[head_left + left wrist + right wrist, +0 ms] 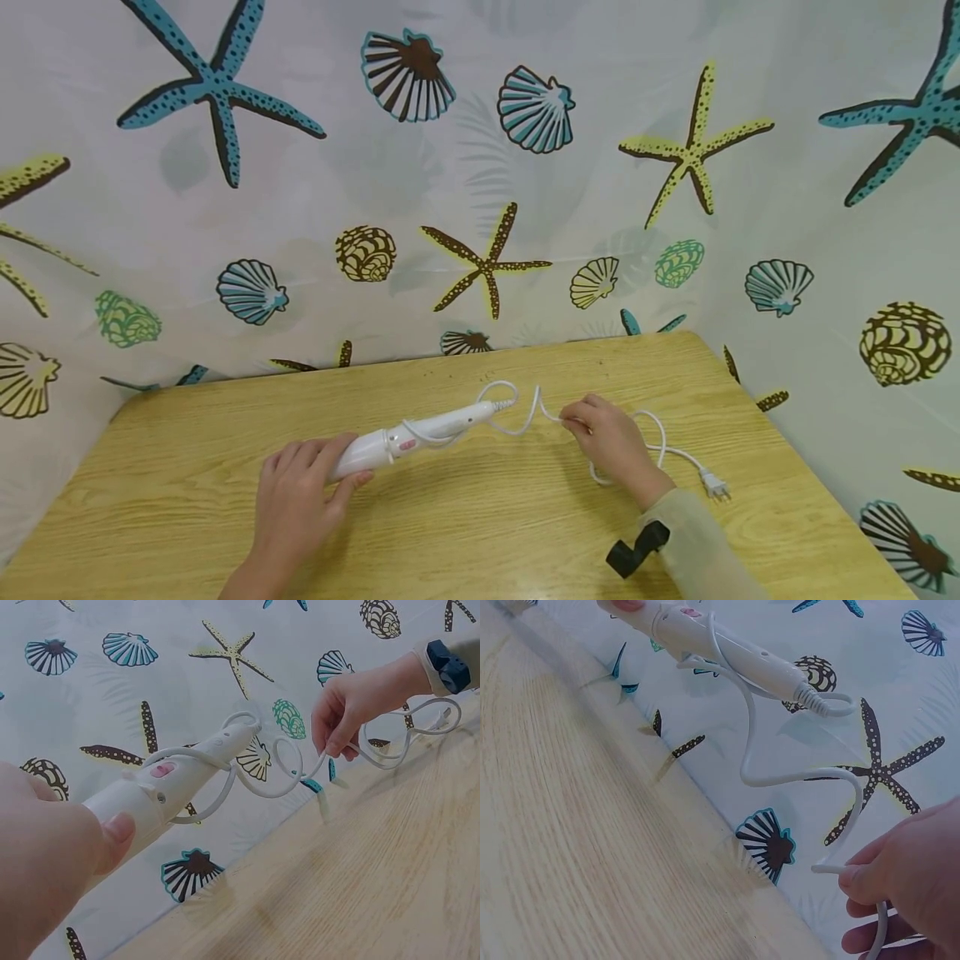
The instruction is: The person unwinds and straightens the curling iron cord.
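Observation:
A white hair iron (pixel 457 422) with a small pink switch is tilted over the wooden table, its cord end up and to the right. My left hand (pixel 298 500) grips its other end, fingers behind and thumb in front. One turn of the white cord (pixel 748 750) loops around the handle in the right wrist view. Further along, my right hand (pixel 611 442) pinches the cord between thumb and fingertips. Between the hands the cord hangs in loose bends. Past the right hand, more cord curls across the table to a two-prong plug (pixel 714 485).
Behind the table (pixel 187 467) hangs a white curtain (pixel 427 175) printed with starfish and shells, wrapping around both sides. A black strap (pixel 637 550) sits on the right wrist over a pale sleeve (pixel 697 542).

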The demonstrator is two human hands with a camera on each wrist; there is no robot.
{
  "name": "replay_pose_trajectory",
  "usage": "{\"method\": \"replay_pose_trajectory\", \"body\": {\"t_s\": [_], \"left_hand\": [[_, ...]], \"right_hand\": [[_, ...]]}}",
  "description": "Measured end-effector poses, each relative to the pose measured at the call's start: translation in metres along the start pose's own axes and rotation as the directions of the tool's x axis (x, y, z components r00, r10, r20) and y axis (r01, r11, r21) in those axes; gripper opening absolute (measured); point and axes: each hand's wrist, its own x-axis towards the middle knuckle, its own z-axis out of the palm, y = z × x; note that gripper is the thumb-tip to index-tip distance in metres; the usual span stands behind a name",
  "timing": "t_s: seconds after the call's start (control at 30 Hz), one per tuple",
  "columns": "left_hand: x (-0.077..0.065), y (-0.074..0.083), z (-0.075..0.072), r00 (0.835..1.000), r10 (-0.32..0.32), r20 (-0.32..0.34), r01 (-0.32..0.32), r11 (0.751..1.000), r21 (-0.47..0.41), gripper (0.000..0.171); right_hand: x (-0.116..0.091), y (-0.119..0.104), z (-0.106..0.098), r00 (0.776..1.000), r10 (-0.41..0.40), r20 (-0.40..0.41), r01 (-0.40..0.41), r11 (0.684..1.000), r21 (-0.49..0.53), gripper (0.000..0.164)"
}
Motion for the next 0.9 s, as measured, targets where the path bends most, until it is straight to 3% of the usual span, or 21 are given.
{"method": "replay_pose_trajectory", "body": {"t_s": [0.33,0.77,0.9], "left_hand": [[-0.001,-0.001,0.002,0.999,0.054,-0.01,-0.054,0.998,-0.028,0.049],[0.0,0.0,-0.001,0.998,0.066,0.007,-0.066,0.997,-0.046,0.049],[-0.001,0.0,-0.002,0.996,0.085,0.015,-0.084,0.995,-0.047,0.049]], "right_hand": [[0.005,-0.004,-0.002,0.99,0.108,0.088,-0.106,0.994,-0.031,0.01],[0.009,-0.004,-0.002,0.971,0.204,0.127,-0.195,0.977,-0.082,0.009],[0.012,-0.004,-0.004,0.967,0.239,0.092,-0.236,0.971,-0.049,0.009]]}}
